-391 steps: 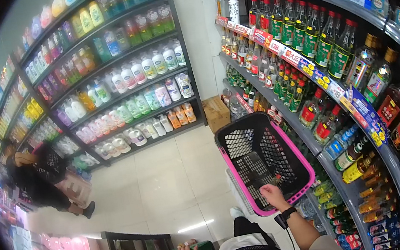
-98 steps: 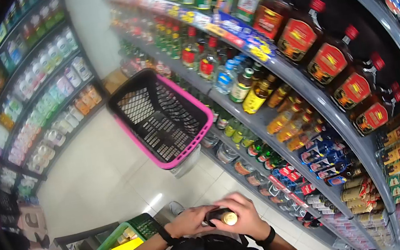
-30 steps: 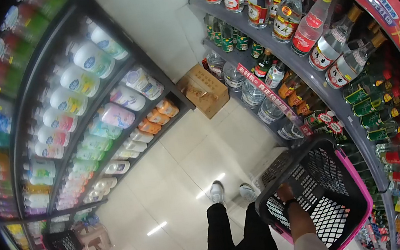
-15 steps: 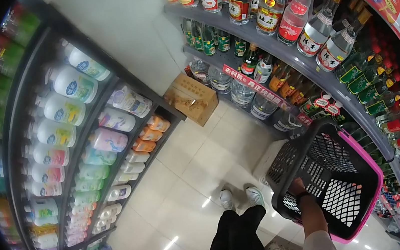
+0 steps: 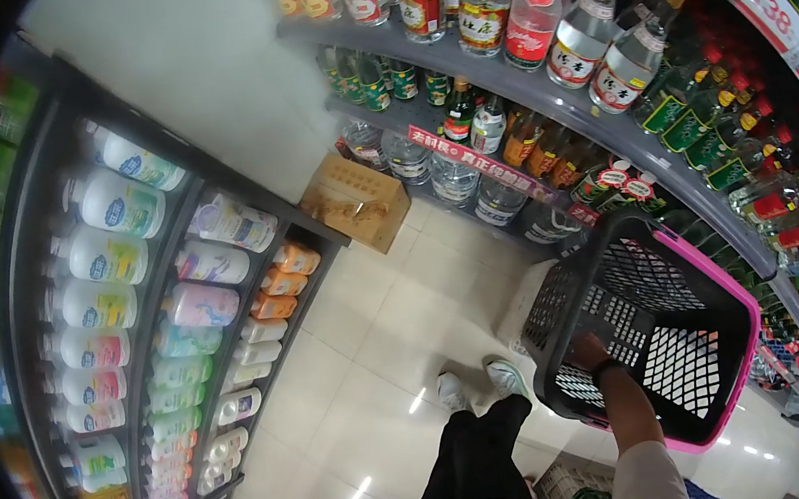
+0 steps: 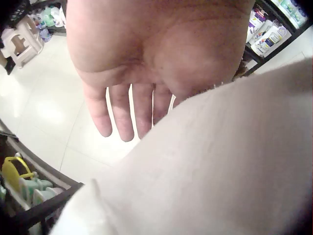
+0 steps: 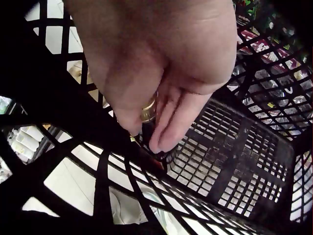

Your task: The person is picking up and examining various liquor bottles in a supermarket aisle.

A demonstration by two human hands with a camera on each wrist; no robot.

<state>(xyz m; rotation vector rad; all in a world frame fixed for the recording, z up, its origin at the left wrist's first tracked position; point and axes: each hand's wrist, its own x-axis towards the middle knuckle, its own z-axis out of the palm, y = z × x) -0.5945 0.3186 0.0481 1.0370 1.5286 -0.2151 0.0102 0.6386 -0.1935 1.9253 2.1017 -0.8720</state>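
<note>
My right hand (image 5: 590, 352) is down inside a black mesh shopping basket (image 5: 756, 319) with a pink rim. Seen from the right wrist, the fingers and thumb (image 7: 128, 120) pinch a dark bottle by its neck, just under a gold cap (image 7: 148, 112). The bottle's lower part is mostly hidden by the fingers and sits low against the basket's side wall. My left hand (image 6: 151, 54) hangs beside the sleeve with straight fingers and holds nothing; the head view does not show it.
Liquor shelves (image 5: 539, 80) rise along the right, close to the basket. Pump and lotion bottles (image 5: 107, 253) fill shelves at left. A cardboard box (image 5: 358, 202) stands in the corner; a green crate (image 5: 565, 492) is by my legs. A stool (image 6: 22, 40) stands farther off.
Both hands held the gold-capped bottle 3.3 s ago; since then my right hand has lowered it into the basket. My left hand has dropped away, leaving the head view since half a second ago.
</note>
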